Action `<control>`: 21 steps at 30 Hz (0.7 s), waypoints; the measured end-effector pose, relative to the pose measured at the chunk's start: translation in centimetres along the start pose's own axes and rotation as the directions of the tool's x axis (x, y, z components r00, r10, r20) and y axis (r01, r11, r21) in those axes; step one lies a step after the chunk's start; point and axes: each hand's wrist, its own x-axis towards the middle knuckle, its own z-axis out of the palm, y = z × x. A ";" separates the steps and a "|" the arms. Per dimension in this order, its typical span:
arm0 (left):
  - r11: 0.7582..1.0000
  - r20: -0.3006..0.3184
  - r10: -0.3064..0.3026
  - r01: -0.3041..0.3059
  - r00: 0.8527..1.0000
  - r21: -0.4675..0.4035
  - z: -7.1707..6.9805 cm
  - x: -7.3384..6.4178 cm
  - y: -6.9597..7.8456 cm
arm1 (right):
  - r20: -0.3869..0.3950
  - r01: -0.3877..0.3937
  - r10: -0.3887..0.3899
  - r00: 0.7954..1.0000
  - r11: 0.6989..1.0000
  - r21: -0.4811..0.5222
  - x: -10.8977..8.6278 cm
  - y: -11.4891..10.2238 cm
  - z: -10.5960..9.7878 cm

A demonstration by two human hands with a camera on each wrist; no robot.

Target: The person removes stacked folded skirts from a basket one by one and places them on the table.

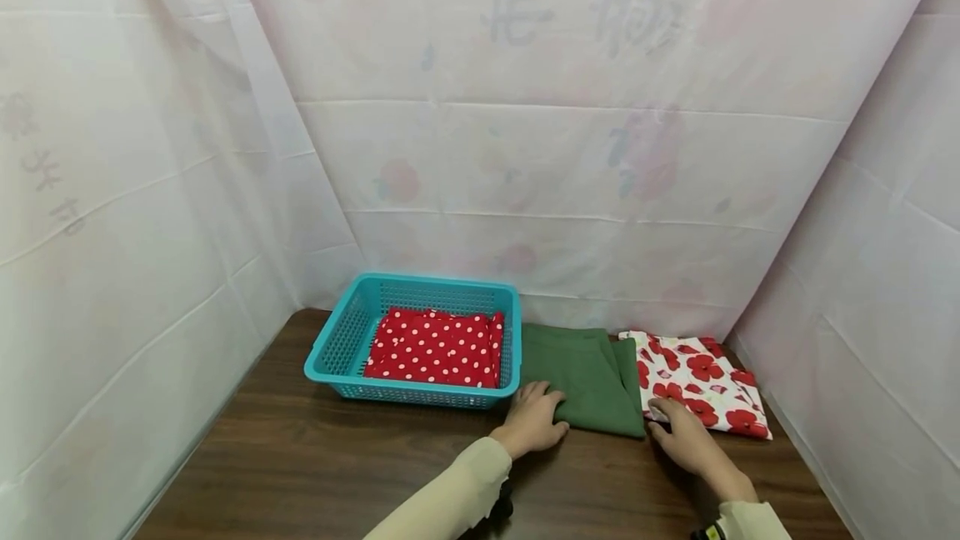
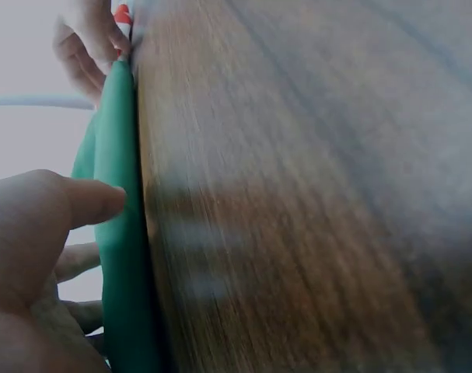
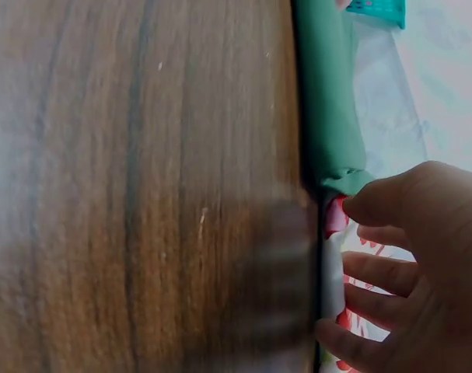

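A folded green cloth (image 1: 581,377) lies on the table, its right edge against a folded white cloth with red flowers (image 1: 705,382). My left hand (image 1: 534,419) rests at the green cloth's near left corner, fingers spread; in the left wrist view its thumb (image 2: 96,202) touches the cloth's front edge. My right hand (image 1: 686,437) is at the near left corner of the flowered cloth, by the green cloth's right corner. The right wrist view shows its fingers (image 3: 379,272) loosely extended over the flowered fabric, the thumb near the seam between both cloths.
A turquoise plastic basket (image 1: 420,394) stands left of the green cloth, holding a folded red cloth with white dots (image 1: 438,348). White printed curtains (image 1: 480,148) enclose the dark wooden table (image 1: 300,457) at the back and both sides.
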 end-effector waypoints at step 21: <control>0.916 0.100 0.141 -0.092 0.985 -0.390 -6.8 -3.6 1.9 | -0.160 0.056 -0.026 0.987 0.981 0.183 -1.8 -5.5 -2.0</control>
